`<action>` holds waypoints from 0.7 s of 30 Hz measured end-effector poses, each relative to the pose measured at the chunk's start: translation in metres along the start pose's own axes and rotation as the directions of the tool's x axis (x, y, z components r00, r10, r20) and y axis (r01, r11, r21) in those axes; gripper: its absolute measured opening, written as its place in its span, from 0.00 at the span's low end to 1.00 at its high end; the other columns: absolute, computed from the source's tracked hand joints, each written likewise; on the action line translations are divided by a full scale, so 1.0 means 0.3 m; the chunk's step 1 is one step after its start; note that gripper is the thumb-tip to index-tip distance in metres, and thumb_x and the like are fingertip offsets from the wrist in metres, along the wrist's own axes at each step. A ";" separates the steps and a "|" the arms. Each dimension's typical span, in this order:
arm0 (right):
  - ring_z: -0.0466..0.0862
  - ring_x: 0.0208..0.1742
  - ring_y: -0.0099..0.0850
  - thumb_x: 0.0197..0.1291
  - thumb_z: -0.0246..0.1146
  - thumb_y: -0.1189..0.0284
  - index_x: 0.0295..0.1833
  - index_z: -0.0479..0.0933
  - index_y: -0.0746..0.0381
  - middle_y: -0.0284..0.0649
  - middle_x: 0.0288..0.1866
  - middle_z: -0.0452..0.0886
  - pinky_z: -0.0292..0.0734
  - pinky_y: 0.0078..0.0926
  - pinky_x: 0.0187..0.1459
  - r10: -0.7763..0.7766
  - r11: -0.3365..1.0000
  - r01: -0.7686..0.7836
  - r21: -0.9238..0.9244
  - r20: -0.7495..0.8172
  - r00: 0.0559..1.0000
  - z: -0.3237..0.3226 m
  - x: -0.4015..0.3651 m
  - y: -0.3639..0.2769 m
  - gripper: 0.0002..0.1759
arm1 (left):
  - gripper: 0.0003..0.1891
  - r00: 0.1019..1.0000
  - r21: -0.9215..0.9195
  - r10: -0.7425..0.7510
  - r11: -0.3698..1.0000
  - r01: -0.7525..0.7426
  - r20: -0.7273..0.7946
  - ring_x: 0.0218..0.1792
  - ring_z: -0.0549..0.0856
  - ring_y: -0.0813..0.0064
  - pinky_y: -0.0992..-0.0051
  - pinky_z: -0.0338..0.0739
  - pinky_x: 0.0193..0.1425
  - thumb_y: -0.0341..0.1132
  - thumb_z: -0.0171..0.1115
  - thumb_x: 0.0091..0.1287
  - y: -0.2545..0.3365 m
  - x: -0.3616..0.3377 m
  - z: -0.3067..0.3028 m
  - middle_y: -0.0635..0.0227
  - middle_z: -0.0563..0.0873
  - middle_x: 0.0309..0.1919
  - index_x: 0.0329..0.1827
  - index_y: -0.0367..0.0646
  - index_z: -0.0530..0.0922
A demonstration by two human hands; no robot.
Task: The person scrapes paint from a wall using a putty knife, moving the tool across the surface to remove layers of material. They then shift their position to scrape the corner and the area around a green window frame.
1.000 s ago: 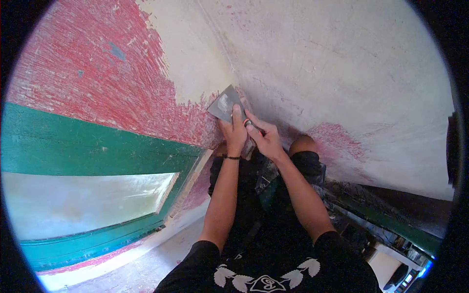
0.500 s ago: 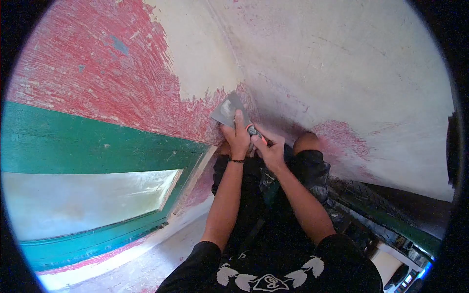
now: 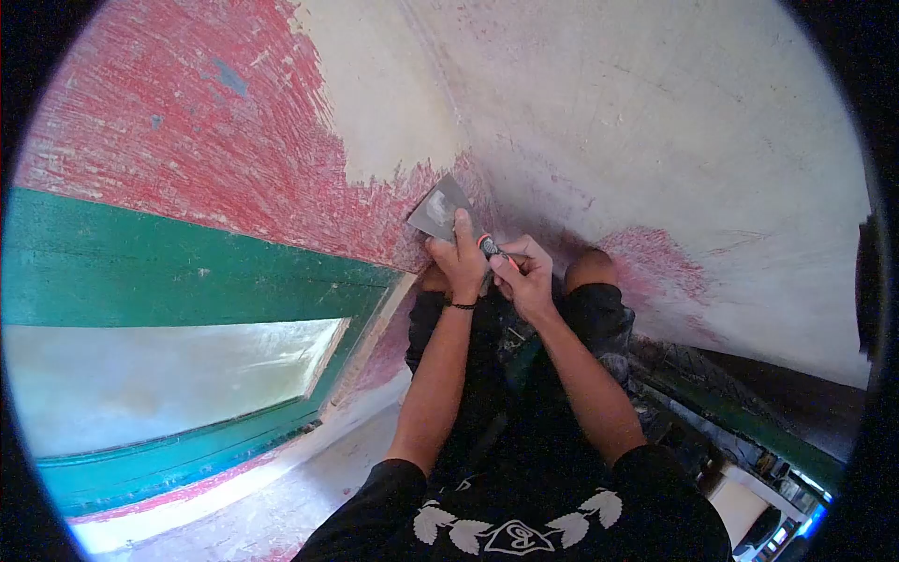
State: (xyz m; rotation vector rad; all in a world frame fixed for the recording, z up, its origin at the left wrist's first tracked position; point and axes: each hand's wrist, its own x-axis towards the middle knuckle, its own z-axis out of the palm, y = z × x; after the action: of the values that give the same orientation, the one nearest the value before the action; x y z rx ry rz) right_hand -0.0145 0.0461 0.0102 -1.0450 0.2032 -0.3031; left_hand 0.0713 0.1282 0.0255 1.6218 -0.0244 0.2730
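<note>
A putty knife (image 3: 436, 212) with a wide grey metal blade and a black-and-orange handle meets the wall near the corner, its blade edge against red paint. My right hand (image 3: 532, 279) is closed around the handle. Against the blade's lower part, my left hand (image 3: 459, 267) is closed, one finger stretched along the metal and a dark bracelet at the wrist. Pale residue marks the blade face. Part of the handle and some fingertips are hidden. Streaky red paint (image 3: 234, 140) borders a cream patch (image 3: 375, 103) just above the blade.
A green wooden frame (image 3: 169, 267) around a pale pane (image 3: 169, 384) stands at the left. Close by on the right is the whitish side wall (image 3: 674, 140) with pinkish stains. My knees (image 3: 592, 272) are bent beneath my hands. Dark cluttered items (image 3: 740, 421) lie at lower right.
Both hands and the putty knife have shifted slightly right in view. The blade stays near the corner, tilted a little differently, and both hands keep their hold.
</note>
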 end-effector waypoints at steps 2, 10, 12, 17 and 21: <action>0.67 0.15 0.16 0.66 0.68 0.73 0.45 0.75 0.61 0.33 0.23 0.78 0.56 0.18 0.15 0.022 1.000 -0.022 0.021 0.003 1.000 -0.009 0.007 0.001 0.08 | 0.18 1.000 -0.004 0.013 1.000 -0.013 0.014 0.38 0.83 0.68 0.63 0.77 0.44 0.41 0.62 0.73 -0.007 0.001 0.007 0.61 0.86 0.38 0.43 0.28 0.80; 0.66 0.15 0.16 0.66 0.68 0.74 0.44 0.76 0.60 0.34 0.23 0.78 0.55 0.17 0.14 0.082 0.991 -0.084 0.105 0.020 0.996 -0.024 0.058 -0.024 0.07 | 0.18 0.998 0.057 0.005 0.998 -0.009 0.063 0.34 0.82 0.72 0.67 0.78 0.36 0.42 0.62 0.74 0.052 0.023 0.038 0.63 0.84 0.35 0.42 0.29 0.79; 0.67 0.15 0.16 0.65 0.68 0.74 0.44 0.76 0.60 0.34 0.23 0.78 0.56 0.17 0.14 0.052 0.995 -0.052 0.082 0.005 0.999 -0.025 0.047 0.011 0.07 | 0.20 0.999 -0.003 0.045 0.999 -0.045 0.013 0.31 0.83 0.71 0.65 0.77 0.35 0.42 0.61 0.74 0.042 0.011 0.038 0.61 0.85 0.32 0.38 0.26 0.79; 0.68 0.14 0.17 0.66 0.69 0.73 0.44 0.77 0.60 0.33 0.22 0.78 0.56 0.17 0.14 0.059 0.992 -0.058 0.110 -0.002 0.998 0.011 0.002 0.018 0.07 | 0.19 0.999 -0.104 -0.040 0.994 0.039 -0.006 0.35 0.85 0.68 0.64 0.80 0.40 0.40 0.61 0.74 -0.019 0.002 -0.007 0.57 0.86 0.36 0.42 0.25 0.79; 0.69 0.14 0.17 0.66 0.69 0.73 0.43 0.77 0.61 0.34 0.22 0.78 0.56 0.18 0.14 0.065 0.996 -0.068 0.052 0.043 0.997 -0.043 0.040 0.001 0.07 | 0.19 0.998 -0.115 -0.032 0.993 0.027 -0.047 0.40 0.86 0.64 0.63 0.80 0.45 0.40 0.62 0.74 0.017 0.004 0.034 0.54 0.86 0.41 0.46 0.24 0.78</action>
State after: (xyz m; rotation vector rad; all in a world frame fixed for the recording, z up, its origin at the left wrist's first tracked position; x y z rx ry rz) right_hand -0.0072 0.0316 0.0034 -0.9884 0.1914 -0.2256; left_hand 0.0731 0.1181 0.0303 1.4999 0.0206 0.2829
